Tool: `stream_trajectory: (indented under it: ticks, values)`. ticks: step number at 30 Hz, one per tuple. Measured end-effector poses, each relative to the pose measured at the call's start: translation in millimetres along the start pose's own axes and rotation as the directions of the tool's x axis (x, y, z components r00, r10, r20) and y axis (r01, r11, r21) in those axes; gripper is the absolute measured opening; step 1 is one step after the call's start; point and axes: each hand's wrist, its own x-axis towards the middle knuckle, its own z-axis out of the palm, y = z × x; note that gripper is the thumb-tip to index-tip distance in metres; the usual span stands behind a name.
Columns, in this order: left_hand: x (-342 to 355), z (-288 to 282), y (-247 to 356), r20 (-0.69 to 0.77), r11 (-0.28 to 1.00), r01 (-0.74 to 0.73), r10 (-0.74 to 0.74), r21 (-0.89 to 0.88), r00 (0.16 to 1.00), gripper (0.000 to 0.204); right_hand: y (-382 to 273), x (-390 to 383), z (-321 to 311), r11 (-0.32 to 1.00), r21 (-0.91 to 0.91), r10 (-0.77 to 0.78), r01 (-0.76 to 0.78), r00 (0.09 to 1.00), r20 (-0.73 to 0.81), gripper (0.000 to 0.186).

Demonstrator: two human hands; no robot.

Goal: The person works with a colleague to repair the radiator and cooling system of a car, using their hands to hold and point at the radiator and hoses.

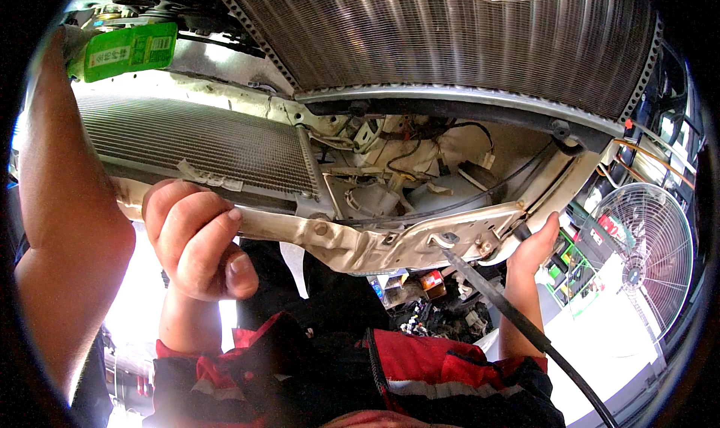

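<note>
My left hand (196,242) is curled into a fist at the near edge of a beige metal car-body crossmember (322,233). Whatever its fingers may enclose is hidden. Beside the crossmember's right end is my right hand (534,249), its thumb pointing up and its other fingers mostly out of sight. A black cable or hose (517,315) with a narrow greyish tip reaches a hole in the crossmember and crosses in front of my right forearm. Beyond the crossmember lies a finned condenser (202,139). Tilted above the opening, a large finned radiator (457,46) fills the upper part.
Another person's bare arm (67,181) rises on the left, near a green-labelled package (129,52). Wiring (409,154) runs inside the opening. A round caged fan (637,255) stands at right. Below the crossmember, assorted boxes and small parts (427,300) lie about.
</note>
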Motion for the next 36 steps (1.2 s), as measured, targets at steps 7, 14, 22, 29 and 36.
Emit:
stream_trajectory:
  ticks: [7, 14, 22, 29, 36]
  values:
    - [8, -1, 0, -0.004, 0.993, 0.014, -0.013, 0.118, 1.000, 0.021, 3, 3, 0, 0.996, -0.069, -0.065, 0.065, 0.998, -0.004, 0.058]
    - [17, 2, 5, -0.007, 0.988, 0.000, 0.001, 0.155, 1.000, 0.014, 4, 2, 1, 0.983, -0.177, -0.046, 0.041, 0.999, -0.024, 0.064]
    - [19, 0, 13, 0.070, 0.978, -0.024, 0.010, 0.209, 0.998, 0.010, -5, 0, 2, 0.977, -0.202, -0.072, 0.070, 0.997, -0.002, 0.064]
    - [34, -2, 34, 0.198, 0.903, 0.143, -0.239, 0.404, 0.951, 0.019, -10, 1, 5, 0.968, -0.219, -0.127, 0.122, 0.992, -0.011, 0.059]
    - [54, 2, 35, 0.344, 0.726, 0.373, -0.631, 0.578, 0.696, 0.030, 15, 12, 14, 0.942, -0.225, -0.275, 0.248, 0.956, -0.100, 0.057]
